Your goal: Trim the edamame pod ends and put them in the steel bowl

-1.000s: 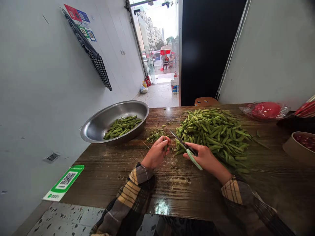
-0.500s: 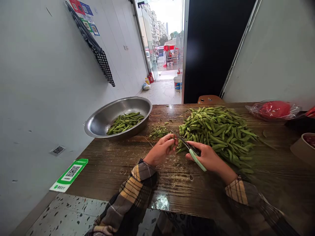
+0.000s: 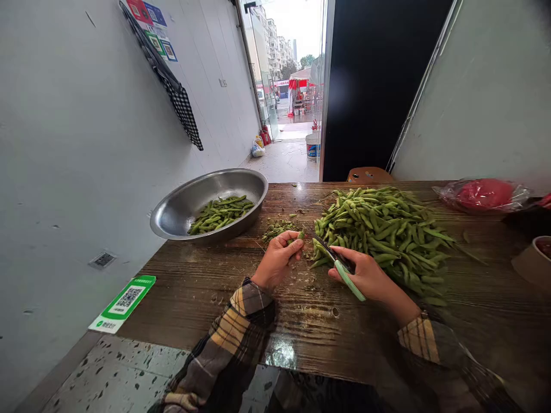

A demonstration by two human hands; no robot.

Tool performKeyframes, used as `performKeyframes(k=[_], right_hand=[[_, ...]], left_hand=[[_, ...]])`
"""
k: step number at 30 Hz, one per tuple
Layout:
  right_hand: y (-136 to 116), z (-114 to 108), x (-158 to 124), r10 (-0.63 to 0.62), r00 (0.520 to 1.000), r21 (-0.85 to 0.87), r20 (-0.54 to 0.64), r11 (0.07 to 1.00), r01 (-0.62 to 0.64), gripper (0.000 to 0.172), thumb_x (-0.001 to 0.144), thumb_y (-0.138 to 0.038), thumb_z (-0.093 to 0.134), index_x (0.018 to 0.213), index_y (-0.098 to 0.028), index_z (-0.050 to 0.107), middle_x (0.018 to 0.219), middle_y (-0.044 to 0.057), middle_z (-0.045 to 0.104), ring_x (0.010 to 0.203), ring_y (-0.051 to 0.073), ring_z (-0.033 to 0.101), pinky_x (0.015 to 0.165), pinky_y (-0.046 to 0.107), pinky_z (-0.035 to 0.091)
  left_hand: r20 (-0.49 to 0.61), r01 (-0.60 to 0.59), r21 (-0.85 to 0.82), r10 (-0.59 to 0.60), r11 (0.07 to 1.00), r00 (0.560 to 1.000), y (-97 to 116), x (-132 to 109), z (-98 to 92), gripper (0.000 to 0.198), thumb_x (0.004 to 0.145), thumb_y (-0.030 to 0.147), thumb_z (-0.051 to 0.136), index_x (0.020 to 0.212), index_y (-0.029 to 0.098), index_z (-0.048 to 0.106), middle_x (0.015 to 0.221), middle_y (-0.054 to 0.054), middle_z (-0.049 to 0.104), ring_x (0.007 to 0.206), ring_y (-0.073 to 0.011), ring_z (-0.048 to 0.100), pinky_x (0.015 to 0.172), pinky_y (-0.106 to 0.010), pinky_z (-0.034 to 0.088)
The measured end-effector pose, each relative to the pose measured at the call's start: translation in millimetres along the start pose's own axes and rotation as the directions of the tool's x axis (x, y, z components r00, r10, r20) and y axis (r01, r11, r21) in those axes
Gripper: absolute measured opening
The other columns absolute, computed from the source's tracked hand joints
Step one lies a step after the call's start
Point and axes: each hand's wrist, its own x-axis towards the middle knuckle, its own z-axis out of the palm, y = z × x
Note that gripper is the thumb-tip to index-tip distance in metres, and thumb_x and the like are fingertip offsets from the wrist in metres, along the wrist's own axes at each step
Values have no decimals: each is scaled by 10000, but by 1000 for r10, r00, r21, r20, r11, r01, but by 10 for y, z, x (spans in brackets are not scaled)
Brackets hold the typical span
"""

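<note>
Between the thumb and fingers of my left hand (image 3: 279, 259) is a green edamame pod (image 3: 301, 236), one end sticking up. My right hand (image 3: 365, 274) grips scissors (image 3: 349, 280) with pale green handles, their dark blades pointing toward the pod but a little apart from it. A big heap of edamame pods (image 3: 383, 229) lies just beyond my right hand. Past my left hand sits a small pile of trimmed bits (image 3: 278, 228). The wide steel bowl (image 3: 172, 215) at the far left holds a layer of pods.
A green and white QR code card (image 3: 124, 303) lies at the table's left edge. To the right are a red item in clear plastic (image 3: 484, 194) and a partly visible tan bowl (image 3: 534, 261). Small scraps are scattered over the wooden table (image 3: 189, 298).
My left hand has turned the pod so its end now points up. The scissors have drawn slightly right, away from the left fingers. The view has shifted a little.
</note>
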Motion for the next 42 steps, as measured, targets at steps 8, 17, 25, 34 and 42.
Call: performKeyframes(k=[8, 17, 25, 34, 42], right_hand=[[-25, -14, -18, -30, 999, 0, 36, 1000, 30, 589, 741, -402, 680, 1267, -151, 597, 1144, 98, 687, 983, 256, 645, 881, 383, 498], [-9, 65, -8, -85, 996, -52, 31, 995, 87, 576, 740, -341, 683, 1265, -129, 581, 1143, 120, 668, 973, 248, 639, 864, 381, 506], [30, 121, 0, -129, 991, -82, -28, 989, 127, 553, 751, -347, 694, 1239, -101, 601, 1134, 150, 676, 990, 264, 650, 847, 373, 524], [10, 42, 7, -57, 998, 20, -34, 998, 57, 487, 761, -401, 686, 1181, -155, 670, 1084, 88, 735, 981, 280, 681, 865, 379, 523], [75, 49, 38, 41, 993, 53, -113, 998, -35, 542, 749, -455, 667, 1185, -134, 664, 1045, 100, 742, 916, 278, 689, 833, 398, 526]], left_hand=[[-64, -39, -11, 38, 999, 997, 6, -3, 31, 332, 703, 367, 747, 850, 154, 538, 666, 8, 624, 463, -40, 435, 405, -165, 214], [33, -84, 322, 78, 943, 996, -76, -24, 102, 287, 745, 389, 709, 794, 145, 566, 677, 9, 635, 486, -60, 470, 478, -193, 355], [84, -84, 288, 62, 954, 995, -93, -42, 123, 273, 777, 392, 680, 814, 147, 567, 682, 4, 625, 501, -69, 474, 506, -207, 375], [77, -276, 494, 274, 825, 959, -128, 43, -13, 153, 738, 282, 721, 822, 161, 679, 807, -12, 530, 746, -119, 463, 702, -249, 386], [-118, -50, 79, 59, 996, 991, -54, 20, 3, 248, 698, 313, 743, 862, 171, 622, 683, 34, 498, 545, -58, 381, 480, -194, 256]])
